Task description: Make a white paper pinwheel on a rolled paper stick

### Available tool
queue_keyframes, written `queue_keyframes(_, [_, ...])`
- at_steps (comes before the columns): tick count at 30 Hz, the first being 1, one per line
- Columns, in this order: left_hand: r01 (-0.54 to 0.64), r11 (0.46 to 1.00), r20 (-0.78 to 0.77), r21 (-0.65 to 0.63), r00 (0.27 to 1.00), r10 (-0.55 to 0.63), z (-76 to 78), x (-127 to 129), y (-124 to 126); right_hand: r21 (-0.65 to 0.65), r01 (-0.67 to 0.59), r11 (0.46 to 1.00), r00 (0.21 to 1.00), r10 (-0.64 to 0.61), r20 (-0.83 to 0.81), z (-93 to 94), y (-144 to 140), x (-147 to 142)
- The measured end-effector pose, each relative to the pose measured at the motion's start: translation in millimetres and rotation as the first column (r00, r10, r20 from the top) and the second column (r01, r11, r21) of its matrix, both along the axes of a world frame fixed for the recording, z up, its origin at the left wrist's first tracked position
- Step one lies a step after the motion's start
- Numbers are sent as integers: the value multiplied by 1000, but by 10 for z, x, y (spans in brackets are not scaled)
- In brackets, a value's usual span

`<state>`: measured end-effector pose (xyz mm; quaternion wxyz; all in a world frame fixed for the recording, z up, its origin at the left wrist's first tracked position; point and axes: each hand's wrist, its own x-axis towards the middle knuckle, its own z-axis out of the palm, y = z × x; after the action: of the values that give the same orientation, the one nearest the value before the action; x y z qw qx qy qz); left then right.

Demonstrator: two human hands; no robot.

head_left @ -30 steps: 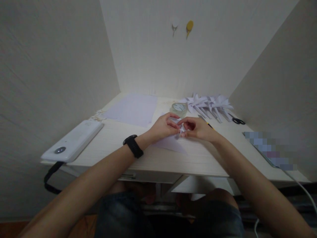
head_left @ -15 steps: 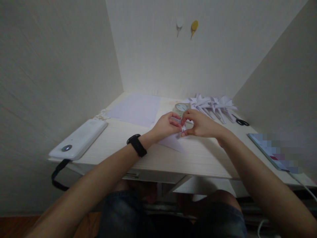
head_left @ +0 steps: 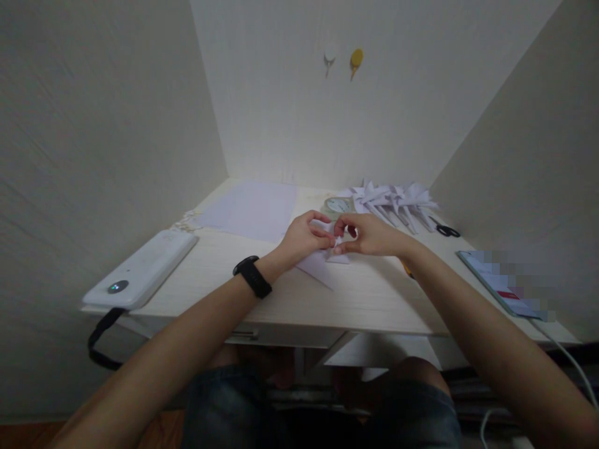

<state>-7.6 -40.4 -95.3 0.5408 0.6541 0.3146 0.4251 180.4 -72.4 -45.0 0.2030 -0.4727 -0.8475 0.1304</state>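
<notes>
**Both hands pinch a small paper fold**

At the desk point(head_left: 262, 299) middle, the left hand point(head_left: 304, 237) and right hand point(head_left: 369, 236) meet, fingers closed on the paper point(head_left: 337, 240). At 1 o'clock lie tape point(head_left: 337, 205), folded pieces point(head_left: 397, 199), scissors point(head_left: 447, 231).

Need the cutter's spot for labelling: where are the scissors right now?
Head view: the scissors lie at the desk's far right, near the right wall, just right of the folded paper pile, well beyond the right hand.
</notes>
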Motion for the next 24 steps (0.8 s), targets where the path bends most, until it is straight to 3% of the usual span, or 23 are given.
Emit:
queue_keyframes(7, [-2, 1000, 3, 8, 1000, 2, -16, 10, 3, -159, -48, 986, 979, 15, -201, -161, 107, 76])
queue_keyframes(14, [-30, 996, -66, 82, 997, 36, -52, 11, 39, -379, -29, 925, 951, -91, -295, -264, 146, 137])
queue_keyframes(21, [-73, 992, -102, 103, 991, 84, -60, 23, 53, -495, -73, 866, 852, -204, -483, -328, 55, 102])
queue_keyframes(24, [-70, 992, -117, 107, 990, 83, -60, 23, 42, -494, -76, 866, 814, -232, -532, -361, 40, 93])
